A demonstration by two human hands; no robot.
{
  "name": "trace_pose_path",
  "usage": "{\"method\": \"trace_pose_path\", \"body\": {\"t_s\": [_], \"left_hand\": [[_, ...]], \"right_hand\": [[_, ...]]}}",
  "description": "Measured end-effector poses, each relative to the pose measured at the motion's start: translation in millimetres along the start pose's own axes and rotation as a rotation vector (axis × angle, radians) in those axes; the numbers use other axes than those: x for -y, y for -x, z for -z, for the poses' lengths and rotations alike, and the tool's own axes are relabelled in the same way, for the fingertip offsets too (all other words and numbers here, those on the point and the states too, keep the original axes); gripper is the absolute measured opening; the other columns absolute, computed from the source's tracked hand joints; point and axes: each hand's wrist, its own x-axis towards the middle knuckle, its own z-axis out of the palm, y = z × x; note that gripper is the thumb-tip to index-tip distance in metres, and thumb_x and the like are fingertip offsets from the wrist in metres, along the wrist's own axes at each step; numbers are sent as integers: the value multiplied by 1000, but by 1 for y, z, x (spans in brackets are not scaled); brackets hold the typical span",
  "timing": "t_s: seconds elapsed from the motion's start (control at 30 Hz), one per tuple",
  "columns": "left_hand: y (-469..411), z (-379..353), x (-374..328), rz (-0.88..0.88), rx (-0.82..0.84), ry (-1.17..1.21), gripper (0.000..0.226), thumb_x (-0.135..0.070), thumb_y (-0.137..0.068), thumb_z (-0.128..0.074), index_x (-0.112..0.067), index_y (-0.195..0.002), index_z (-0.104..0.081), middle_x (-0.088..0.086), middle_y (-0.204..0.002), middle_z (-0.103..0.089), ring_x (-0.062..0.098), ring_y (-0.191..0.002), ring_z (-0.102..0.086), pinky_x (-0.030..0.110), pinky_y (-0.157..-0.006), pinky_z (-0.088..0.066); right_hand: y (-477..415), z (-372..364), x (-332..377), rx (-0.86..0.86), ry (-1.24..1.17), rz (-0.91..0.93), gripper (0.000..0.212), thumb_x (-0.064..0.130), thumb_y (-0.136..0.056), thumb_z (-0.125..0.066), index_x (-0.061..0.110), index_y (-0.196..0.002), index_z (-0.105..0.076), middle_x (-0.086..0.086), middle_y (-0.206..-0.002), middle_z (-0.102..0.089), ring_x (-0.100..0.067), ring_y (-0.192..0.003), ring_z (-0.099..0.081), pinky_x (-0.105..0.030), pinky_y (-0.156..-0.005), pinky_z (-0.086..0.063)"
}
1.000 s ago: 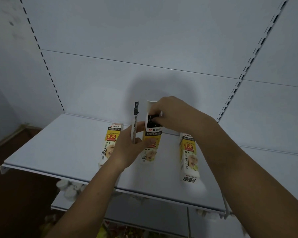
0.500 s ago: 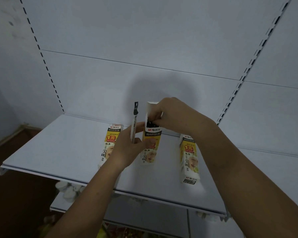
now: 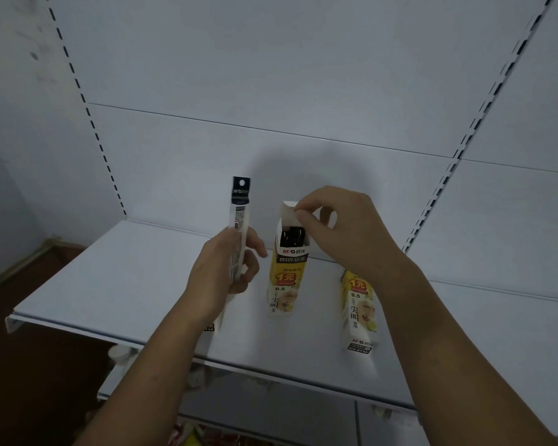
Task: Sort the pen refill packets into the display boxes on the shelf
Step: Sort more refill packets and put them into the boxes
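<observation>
Three yellow-and-white display boxes stand on the white shelf [image 3: 110, 284]. The middle box [image 3: 285, 278] is open at the top, with dark refill packets showing inside. My right hand [image 3: 345, 230] pinches its raised white top flap [image 3: 287, 212]. My left hand [image 3: 226, 268] grips a slim refill packet [image 3: 239, 214] with a black header, upright, just left of the middle box. The right box [image 3: 358, 313] stands beside my right wrist. The left box [image 3: 215, 325] is almost wholly hidden behind my left hand and forearm.
White back panels with slotted uprights [image 3: 445, 188] rise behind the shelf. A lower shelf [image 3: 271, 410] lies below the front edge, with small white items [image 3: 120, 352] and colourful goods [image 3: 190, 437] underneath. A dark floor shows at the left.
My left hand let go of the middle box and drew left with the packet. My right hand came out of the box opening and now pinches the top flap.
</observation>
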Motion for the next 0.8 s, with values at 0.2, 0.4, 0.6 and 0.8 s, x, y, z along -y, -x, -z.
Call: {"method": "trace_pose_path", "body": {"t_s": [0.2,0.4,0.6,0.8], "left_hand": [[8,-6,-9,-122,160,-190,49,-33,-113,-37,-10,-91,-73,18,-70,-62,25,-48,-54,30,-45,-44],[11,-20,-18,-152,220,-278,47,-42,-103,-40,-11,-95,-75,16,-73,-73,29,-56,-69,35,-53,-57],[7,-16,-9,-302,122,-535,46,-49,-105,-50,-16,-86,-77,-3,-74,-74,15,-64,-70,37,-59,-57],[1,-1,3,-335,-128,-671,49,-58,-85,-65,-36,-128,-64,-24,-117,-66,1,-97,-66,17,-76,-57]], "right_hand": [[14,-4,24,-51,-265,-73,13,36,-98,-69,31,-108,-76,20,-93,-73,-10,-68,-63,-13,-62,-45],[22,-7,33,-56,-464,-238,29,30,-91,-80,24,-118,-73,10,-89,-78,-23,-73,-72,-33,-66,-61],[26,1,30,-81,-511,-225,8,18,-93,-77,19,-101,-79,7,-85,-80,-12,-79,-77,-36,-77,-63],[23,32,19,-345,-491,-218,3,14,-96,-74,15,-96,-77,6,-82,-78,-5,-70,-72,-18,-67,-55]]}}
